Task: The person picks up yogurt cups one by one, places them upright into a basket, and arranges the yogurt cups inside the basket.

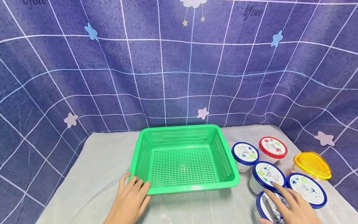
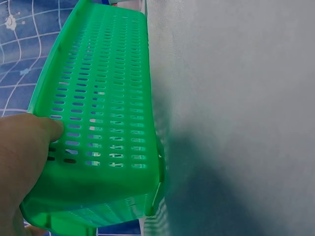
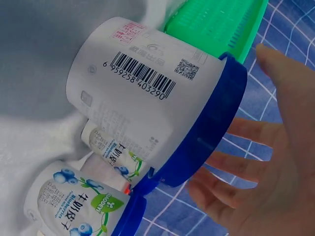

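Right of the basket (image 1: 193, 188) the left hand (image 1: 130, 196) grips, a blue-lidded tub (image 3: 147, 86) lies under the right hand's (image 1: 297, 206) spread fingers.

The person's bare left hand (image 1: 130, 197) has its fingers (image 1: 133, 182) bent and the thumb (image 2: 53, 129) opposite, in a grip. The bare right hand (image 1: 295, 207) has its fingers spread and slightly bent, the thumb apart from them.

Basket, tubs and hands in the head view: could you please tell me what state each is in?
Green basket: upright, empty
Blue-lidded tubs: four, lids on
Red-lidded tub: upright, lid on
Yellow-lidded tub: lid on
Left hand: holding basket's near left corner
Right hand: over nearest tub, contact unclear
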`<state>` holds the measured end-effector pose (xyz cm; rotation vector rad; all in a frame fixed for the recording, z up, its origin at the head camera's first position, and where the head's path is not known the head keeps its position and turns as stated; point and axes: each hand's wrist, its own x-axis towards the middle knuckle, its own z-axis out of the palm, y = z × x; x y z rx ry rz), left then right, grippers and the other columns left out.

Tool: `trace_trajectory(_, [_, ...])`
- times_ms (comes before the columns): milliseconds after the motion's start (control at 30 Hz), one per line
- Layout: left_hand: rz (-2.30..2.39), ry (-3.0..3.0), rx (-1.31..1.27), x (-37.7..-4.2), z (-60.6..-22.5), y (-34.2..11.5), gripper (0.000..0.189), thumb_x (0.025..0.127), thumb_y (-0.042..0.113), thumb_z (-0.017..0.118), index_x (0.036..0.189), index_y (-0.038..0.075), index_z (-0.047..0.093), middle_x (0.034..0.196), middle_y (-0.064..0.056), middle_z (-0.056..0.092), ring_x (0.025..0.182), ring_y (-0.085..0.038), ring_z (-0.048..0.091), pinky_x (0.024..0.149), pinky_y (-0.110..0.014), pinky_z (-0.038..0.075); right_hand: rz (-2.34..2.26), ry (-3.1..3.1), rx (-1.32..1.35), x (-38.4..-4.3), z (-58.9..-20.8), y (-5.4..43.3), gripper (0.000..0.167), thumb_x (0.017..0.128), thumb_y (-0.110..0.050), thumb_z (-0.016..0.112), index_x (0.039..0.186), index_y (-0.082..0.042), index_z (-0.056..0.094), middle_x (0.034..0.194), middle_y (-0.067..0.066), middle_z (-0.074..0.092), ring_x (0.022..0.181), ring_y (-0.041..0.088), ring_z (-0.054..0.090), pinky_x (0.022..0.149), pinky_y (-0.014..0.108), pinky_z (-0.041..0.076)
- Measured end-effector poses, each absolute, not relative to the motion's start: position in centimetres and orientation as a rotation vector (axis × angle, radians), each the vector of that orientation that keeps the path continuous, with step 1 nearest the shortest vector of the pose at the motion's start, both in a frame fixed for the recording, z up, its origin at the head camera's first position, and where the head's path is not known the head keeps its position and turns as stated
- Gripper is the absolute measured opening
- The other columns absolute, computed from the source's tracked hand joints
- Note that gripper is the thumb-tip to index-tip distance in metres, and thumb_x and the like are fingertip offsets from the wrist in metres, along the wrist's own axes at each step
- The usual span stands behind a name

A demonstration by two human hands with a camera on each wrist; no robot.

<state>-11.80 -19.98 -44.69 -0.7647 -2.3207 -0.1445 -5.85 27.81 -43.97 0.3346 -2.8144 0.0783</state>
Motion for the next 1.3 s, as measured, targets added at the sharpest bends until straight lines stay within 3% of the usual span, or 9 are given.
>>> trace_trajectory(200, [-0.137, -2.332, -0.751, -11.7, -44.6, -19.9, 0.042, 0.106, 0.034, 0.025, 0.090, 0.014, 0.058, 0.078, 0.000, 0.052, 0.082, -0.024, 0.048, 0.099, -0.063, 0.032, 0.003, -2.878, 0.326, -5.8, -45.0, 28.4, 0.078, 0.066, -0.080, 0.067, 0.121, -0.025, 0.070, 0.131, 0.008, 0.060, 0.108, 0.037, 0.057, 0.084, 0.066, 0.048])
trace_trajectory(400, [-0.152, -2.323, -0.757, -11.7, -44.5, -19.8, 0.038, 0.104, 0.032, 0.028, 0.089, 0.013, 0.056, 0.078, 0.000, 0.052, 0.080, -0.024, 0.048, 0.098, -0.063, 0.032, -0.081, -2.988, 0.278, -5.5, -45.7, 28.6, 0.089, 0.061, -0.087, 0.062, 0.127, -0.028, 0.066, 0.133, 0.005, 0.057, 0.116, 0.037, 0.052, 0.092, 0.069, 0.042])
trace_trajectory(567, [-0.141, -2.331, -0.753, -11.5, -44.5, -19.9, 0.042, 0.106, 0.034, 0.025, 0.090, 0.014, 0.058, 0.078, 0.000, 0.052, 0.080, -0.024, 0.048, 0.098, -0.063, 0.033, -0.034, -3.004, 0.292, -5.7, -46.0, 29.0, 0.088, 0.062, -0.085, 0.064, 0.127, -0.025, 0.065, 0.136, 0.007, 0.055, 0.117, 0.038, 0.052, 0.090, 0.068, 0.045])
trace_trajectory(700, [-0.126, -2.353, -0.741, -11.5, -44.5, -19.9, 0.045, 0.106, 0.035, 0.022, 0.089, 0.015, 0.058, 0.078, 0.000, 0.052, 0.080, -0.023, 0.048, 0.098, -0.063, 0.033, 0.023, -2.934, 0.350, -5.8, -46.1, 29.5, 0.088, 0.056, -0.081, 0.072, 0.121, -0.021, 0.066, 0.132, 0.012, 0.054, 0.111, 0.040, 0.053, 0.085, 0.064, 0.048])
trace_trajectory(900, [-0.120, -2.356, -0.736, -11.5, -44.5, -19.8, 0.043, 0.106, 0.035, 0.023, 0.089, 0.016, 0.057, 0.079, 0.000, 0.053, 0.081, -0.024, 0.049, 0.099, -0.064, 0.033, -0.001, -3.045, 0.299, -6.2, -45.6, 30.0, 0.096, 0.055, -0.086, 0.068, 0.124, -0.019, 0.062, 0.128, 0.011, 0.058, 0.108, 0.037, 0.054, 0.085, 0.063, 0.049])
trace_trajectory(1133, [-0.128, -2.344, -0.728, -11.6, -44.8, -19.8, 0.042, 0.105, 0.034, 0.023, 0.088, 0.016, 0.057, 0.078, 0.001, 0.053, 0.081, -0.023, 0.049, 0.100, -0.064, 0.032, 0.048, -2.862, 0.537, -6.4, -43.8, 30.6, 0.089, 0.051, -0.079, 0.077, 0.115, -0.018, 0.064, 0.116, 0.006, 0.062, 0.099, 0.033, 0.058, 0.079, 0.061, 0.051])
trace_trajectory(1200, [-0.130, -2.345, -0.728, -11.5, -44.8, -19.9, 0.039, 0.104, 0.033, 0.026, 0.088, 0.016, 0.057, 0.078, 0.002, 0.054, 0.080, -0.023, 0.049, 0.100, -0.063, 0.032, 0.076, -2.750, 0.625, -6.6, -42.9, 30.6, 0.090, 0.049, -0.076, 0.080, 0.114, -0.017, 0.063, 0.114, 0.009, 0.062, 0.097, 0.033, 0.058, 0.095, 0.050, 0.047])
trace_trajectory(1300, [-0.138, -2.341, -0.733, -11.5, -44.8, -19.8, 0.027, 0.100, 0.029, 0.037, 0.088, 0.015, 0.057, 0.078, 0.001, 0.054, 0.080, -0.023, 0.049, 0.100, -0.063, 0.031, 0.089, -2.756, 0.630, -6.8, -41.3, 30.4, 0.094, 0.048, -0.074, 0.082, 0.118, -0.016, 0.060, 0.118, 0.014, 0.061, 0.099, 0.036, 0.056, 0.097, 0.054, 0.046])
